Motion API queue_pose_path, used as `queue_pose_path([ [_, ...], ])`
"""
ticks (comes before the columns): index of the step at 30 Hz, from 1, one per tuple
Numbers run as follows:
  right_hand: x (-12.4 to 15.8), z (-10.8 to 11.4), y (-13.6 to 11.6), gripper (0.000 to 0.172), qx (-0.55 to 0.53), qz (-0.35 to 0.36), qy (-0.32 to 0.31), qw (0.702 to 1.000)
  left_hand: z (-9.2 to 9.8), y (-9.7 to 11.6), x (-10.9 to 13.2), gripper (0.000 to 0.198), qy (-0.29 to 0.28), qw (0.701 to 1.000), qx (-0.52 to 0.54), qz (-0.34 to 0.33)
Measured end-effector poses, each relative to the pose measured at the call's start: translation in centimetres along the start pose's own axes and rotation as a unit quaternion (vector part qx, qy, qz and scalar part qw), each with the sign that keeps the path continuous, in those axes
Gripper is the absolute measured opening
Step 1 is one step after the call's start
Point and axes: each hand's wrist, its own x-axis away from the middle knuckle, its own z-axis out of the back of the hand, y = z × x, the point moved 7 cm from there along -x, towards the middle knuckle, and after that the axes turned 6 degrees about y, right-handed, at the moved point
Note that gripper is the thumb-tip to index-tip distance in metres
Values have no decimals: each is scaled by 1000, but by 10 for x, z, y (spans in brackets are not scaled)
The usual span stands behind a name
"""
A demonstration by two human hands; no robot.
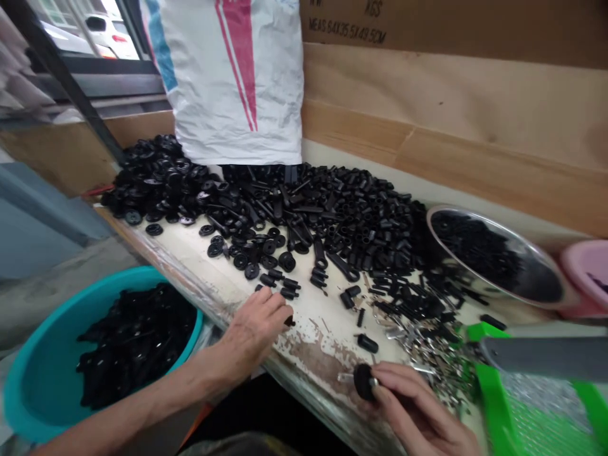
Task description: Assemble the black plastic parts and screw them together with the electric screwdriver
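My right hand (pixel 418 405) is closed on a round black part (pixel 363 382) with metal pieces at it, above the table's front edge. My left hand (pixel 261 320) rests low over the table with its fingers curled; a small dark thing shows by its fingertips, too hidden to make out. Just beyond the left hand lie several short black cylinders (pixel 289 284). Black discs (pixel 251 270) are scattered behind them. Between the hands, a black cylindrical part (pixel 367 343) lies on the worn table surface (pixel 313 351).
A heap of black parts (pixel 365 218) covers the back. At left stands a teal basin (pixel 35 342) of black pieces. To the right are a steel bowl (pixel 536 294), a pink container (pixel 577 256), small metal pieces (pixel 441 358) and a green basket (pixel 496 399). A white sack (pixel 237 76) hangs behind.
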Motion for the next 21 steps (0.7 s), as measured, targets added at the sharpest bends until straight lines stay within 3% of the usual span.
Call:
queue_pose_path([
  [2,1,1,3,12,-38,-65,31,997,3,7,-3,15,-6,979,194,69],
  [3,0,1,4,11,-58,-91,39,993,0,12,-3,14,-28,944,307,115],
  [5,-1,-1,4,11,-89,-120,38,988,-9,30,-3,15,-76,836,507,195],
  [7,-3,-2,4,12,-107,-126,37,986,-18,48,-3,16,-97,734,629,236],
  [9,-4,-1,5,12,-121,-126,44,984,-26,59,-4,17,-96,678,683,254],
  [12,-3,2,11,11,-143,-134,56,979,-35,63,-5,16,-87,645,711,264],
  [18,-14,16,-5,8,-91,-111,93,985,-39,62,-6,15,-82,635,715,281],
  [21,-24,21,-18,5,-43,-113,70,990,-37,63,-9,17,-76,623,732,266],
])
